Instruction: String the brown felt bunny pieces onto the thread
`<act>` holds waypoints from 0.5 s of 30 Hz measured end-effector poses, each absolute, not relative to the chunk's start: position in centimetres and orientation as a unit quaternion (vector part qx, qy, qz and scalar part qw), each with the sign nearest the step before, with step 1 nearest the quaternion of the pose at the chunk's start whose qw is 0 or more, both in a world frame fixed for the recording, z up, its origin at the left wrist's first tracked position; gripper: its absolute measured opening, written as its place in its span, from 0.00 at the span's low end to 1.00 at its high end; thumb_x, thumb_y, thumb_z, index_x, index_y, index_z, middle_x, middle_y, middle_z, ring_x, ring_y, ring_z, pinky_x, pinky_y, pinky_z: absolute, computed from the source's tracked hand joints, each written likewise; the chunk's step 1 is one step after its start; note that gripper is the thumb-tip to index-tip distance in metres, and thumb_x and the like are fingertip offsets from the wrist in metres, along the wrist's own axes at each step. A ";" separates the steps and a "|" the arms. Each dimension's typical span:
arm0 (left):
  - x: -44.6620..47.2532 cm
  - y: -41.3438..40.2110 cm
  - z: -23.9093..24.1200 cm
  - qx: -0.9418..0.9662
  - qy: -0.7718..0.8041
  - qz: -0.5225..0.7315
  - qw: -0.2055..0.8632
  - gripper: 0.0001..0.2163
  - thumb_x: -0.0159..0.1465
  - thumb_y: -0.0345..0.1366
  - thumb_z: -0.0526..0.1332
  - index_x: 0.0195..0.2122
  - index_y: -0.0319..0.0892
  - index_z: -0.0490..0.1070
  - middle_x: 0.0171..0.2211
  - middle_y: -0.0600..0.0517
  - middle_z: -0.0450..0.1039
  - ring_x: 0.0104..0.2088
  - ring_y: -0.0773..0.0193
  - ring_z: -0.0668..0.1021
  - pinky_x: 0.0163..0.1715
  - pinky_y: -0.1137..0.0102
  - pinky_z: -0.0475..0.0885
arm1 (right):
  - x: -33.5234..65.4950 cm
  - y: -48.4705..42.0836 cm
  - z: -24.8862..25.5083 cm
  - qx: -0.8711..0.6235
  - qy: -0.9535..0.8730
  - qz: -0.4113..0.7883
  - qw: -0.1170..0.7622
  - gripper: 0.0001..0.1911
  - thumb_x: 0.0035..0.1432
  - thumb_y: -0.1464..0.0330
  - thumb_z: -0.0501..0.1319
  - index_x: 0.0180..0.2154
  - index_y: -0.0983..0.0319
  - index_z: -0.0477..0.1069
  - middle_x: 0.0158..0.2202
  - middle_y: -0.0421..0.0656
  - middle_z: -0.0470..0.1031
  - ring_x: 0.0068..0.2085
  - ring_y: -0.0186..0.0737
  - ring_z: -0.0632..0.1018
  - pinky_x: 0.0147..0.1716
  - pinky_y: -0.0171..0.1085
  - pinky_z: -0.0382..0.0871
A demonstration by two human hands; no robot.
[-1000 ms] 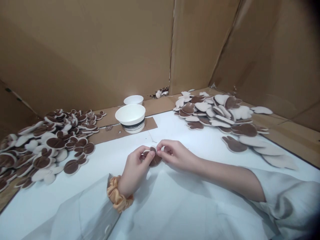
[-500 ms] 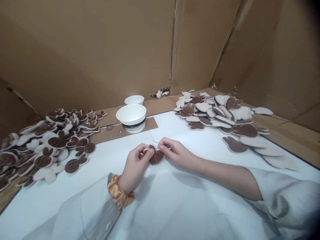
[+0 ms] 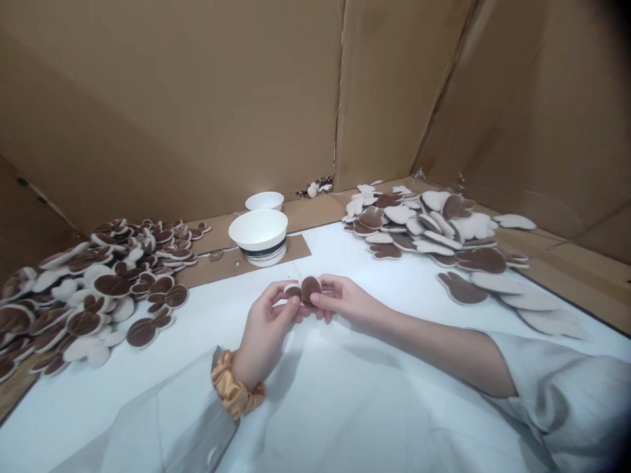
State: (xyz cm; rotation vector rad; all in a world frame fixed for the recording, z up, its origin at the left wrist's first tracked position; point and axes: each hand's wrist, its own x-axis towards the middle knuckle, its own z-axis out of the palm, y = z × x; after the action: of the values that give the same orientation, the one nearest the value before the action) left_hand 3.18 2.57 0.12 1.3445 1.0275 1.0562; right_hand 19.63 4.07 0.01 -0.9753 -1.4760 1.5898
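A small brown plush piece with a pale edge is held up between both hands, just above the white table. My left hand pinches its left side between thumb and fingers; an orange scrunchie circles that wrist. On the other side, my right hand grips the piece with the thumb in front and fingers behind. A thin thread shows faintly just beyond the piece. My fingers cover part of its outline, so its full shape is hidden.
Left lies a heap of brown-and-white pieces with gathered middles. Flat bunny-shaped pieces are piled at right. Two white bowls, the nearer with a black band, stand ahead on a cardboard strip. Cardboard walls rise behind.
The plush piece has been turned, its rounded part now upward. My right hand has moved from pinching near its upper right to gripping its right side. The thread shows less.
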 end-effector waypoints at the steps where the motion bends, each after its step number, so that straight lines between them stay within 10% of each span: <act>1: 3.2 2.5 0.2 0.574 0.435 0.441 0.535 0.12 0.58 0.38 0.57 0.41 0.39 0.64 0.38 0.49 0.69 0.31 0.64 0.76 0.32 0.70 0.70 | 19.6 4.0 0.1 -0.379 -0.573 0.625 0.371 0.15 0.50 0.62 0.60 0.34 0.66 0.64 0.27 0.41 0.68 0.26 0.31 0.69 0.22 0.31 0.62; 15: 3.4 2.2 0.6 0.591 0.463 0.413 0.515 0.09 0.59 0.38 0.56 0.38 0.40 0.65 0.37 0.50 0.68 0.29 0.65 0.77 0.30 0.70 0.71 | 19.1 4.0 0.0 -0.393 -0.458 0.682 0.414 0.03 0.44 0.74 0.53 0.25 0.63 0.59 0.18 0.36 0.66 0.18 0.28 0.66 0.17 0.29 0.55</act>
State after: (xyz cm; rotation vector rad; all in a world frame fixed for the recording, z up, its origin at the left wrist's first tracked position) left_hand 3.42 2.16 0.59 1.4195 1.1119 0.9933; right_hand 19.13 3.99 -0.03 -0.9880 -1.1511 1.7136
